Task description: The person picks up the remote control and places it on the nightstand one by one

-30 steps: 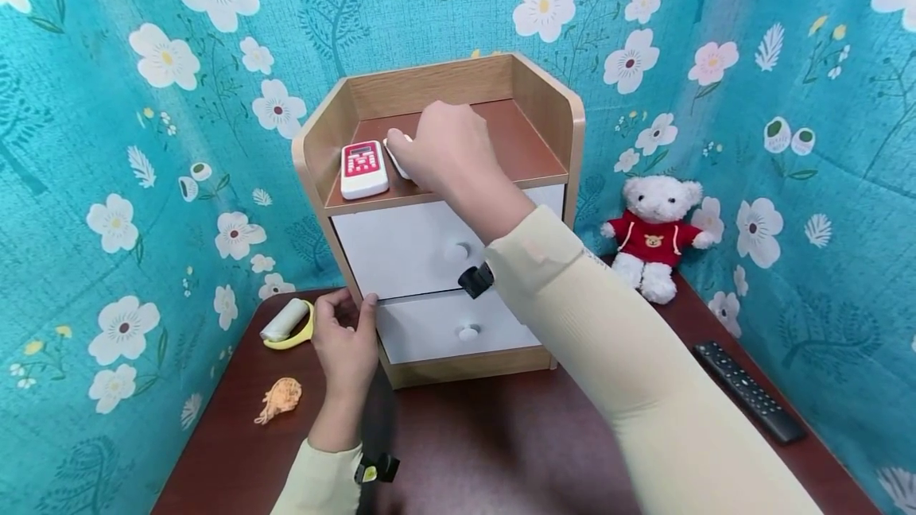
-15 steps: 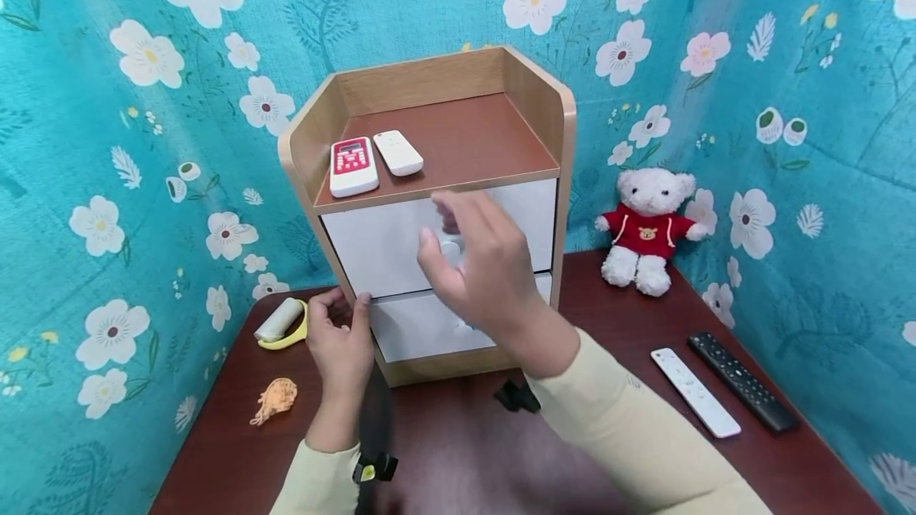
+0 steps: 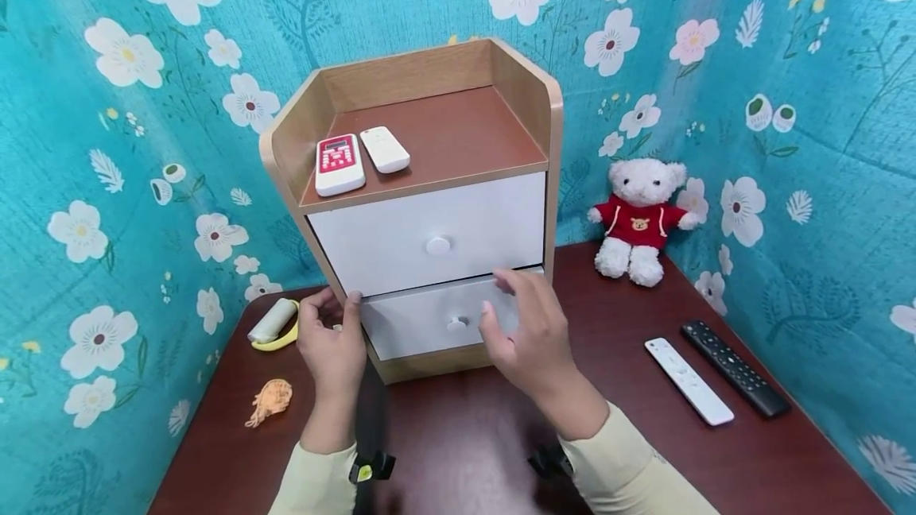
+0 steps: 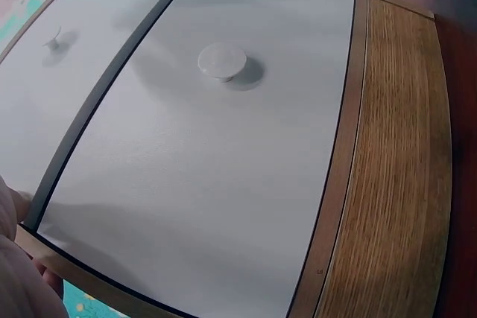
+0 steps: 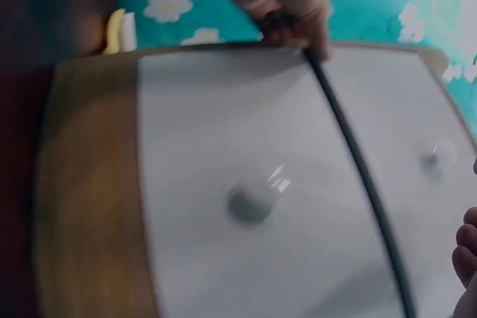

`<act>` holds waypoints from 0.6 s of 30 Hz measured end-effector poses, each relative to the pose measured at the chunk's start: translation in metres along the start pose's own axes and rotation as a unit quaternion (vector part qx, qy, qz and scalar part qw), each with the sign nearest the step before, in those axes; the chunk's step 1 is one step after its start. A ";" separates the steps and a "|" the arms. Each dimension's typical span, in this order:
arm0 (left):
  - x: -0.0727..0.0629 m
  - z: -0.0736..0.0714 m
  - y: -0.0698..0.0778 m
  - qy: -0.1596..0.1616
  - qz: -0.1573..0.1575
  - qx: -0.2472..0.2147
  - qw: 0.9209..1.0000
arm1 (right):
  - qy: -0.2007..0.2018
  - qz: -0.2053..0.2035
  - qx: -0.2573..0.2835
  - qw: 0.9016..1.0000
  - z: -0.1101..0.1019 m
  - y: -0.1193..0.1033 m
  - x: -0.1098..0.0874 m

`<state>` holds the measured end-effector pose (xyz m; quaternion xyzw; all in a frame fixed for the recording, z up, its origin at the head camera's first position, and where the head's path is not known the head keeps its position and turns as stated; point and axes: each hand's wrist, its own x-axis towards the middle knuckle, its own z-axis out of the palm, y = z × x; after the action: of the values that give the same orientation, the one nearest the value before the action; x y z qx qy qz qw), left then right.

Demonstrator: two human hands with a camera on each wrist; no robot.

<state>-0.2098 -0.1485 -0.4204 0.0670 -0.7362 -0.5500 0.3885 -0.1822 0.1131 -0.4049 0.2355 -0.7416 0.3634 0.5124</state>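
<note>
A small upright cabinet point(image 3: 447, 121) stands at the centre, on a dark, glossy tabletop point(image 3: 444, 451) before teal flowered cloth point(image 3: 401, 14). Its frame is pale wood-grain board, its recessed top a smooth brown shelf. The front faces 6 o'clock, filled by an upper drawer point(image 3: 372, 245) and a lower drawer point(image 3: 415, 332), smooth white panels with round white knobs. Each drawer's long axis runs from 9 to 3 o'clock, tilting slightly up towards 3.

The left hand point(image 3: 331, 352), at the cabinet's 7 to 8 o'clock, grips its side edge, thumb in front by the drawer seam, fingers behind. The right hand point(image 3: 537, 332), between 4 and 5 o'clock, is empty, thumb and fingers spread apart, near the lower knob point(image 3: 457, 324).

On the shelf, towards 10 o'clock, lie a hard white keypad device point(image 3: 339, 167) with a red face, pointing 12 to 6, and a rounded white remote point(image 3: 385, 151), pointing 11 to 5. A fluffy white teddy bear point(image 3: 637, 221) in a red top sits at 3 o'clock.
</note>
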 end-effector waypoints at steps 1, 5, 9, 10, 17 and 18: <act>-0.001 0.000 0.000 0.001 -0.002 -0.001 1.000 | -0.002 0.012 -0.006 1.000 -0.003 0.004 -0.006; -0.002 0.000 -0.001 0.007 0.002 -0.004 1.000 | -0.003 0.060 -0.031 0.998 -0.013 0.020 -0.029; -0.002 0.000 0.000 0.013 0.005 -0.001 1.000 | 0.000 0.092 -0.054 0.994 -0.023 0.037 -0.050; -0.003 0.000 0.000 0.013 0.004 -0.001 1.000 | -0.001 0.098 -0.060 0.993 -0.026 0.041 -0.055; -0.003 0.000 0.001 0.012 -0.001 -0.004 1.000 | -0.035 0.145 -0.118 0.982 -0.053 0.073 -0.077; -0.003 0.000 0.001 0.013 -0.001 -0.006 1.000 | -0.037 0.148 -0.125 0.980 -0.056 0.077 -0.080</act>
<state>-0.2078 -0.1463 -0.4211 0.0723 -0.7279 -0.5541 0.3975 -0.1754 0.2030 -0.4906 0.0707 -0.8261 0.3309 0.4506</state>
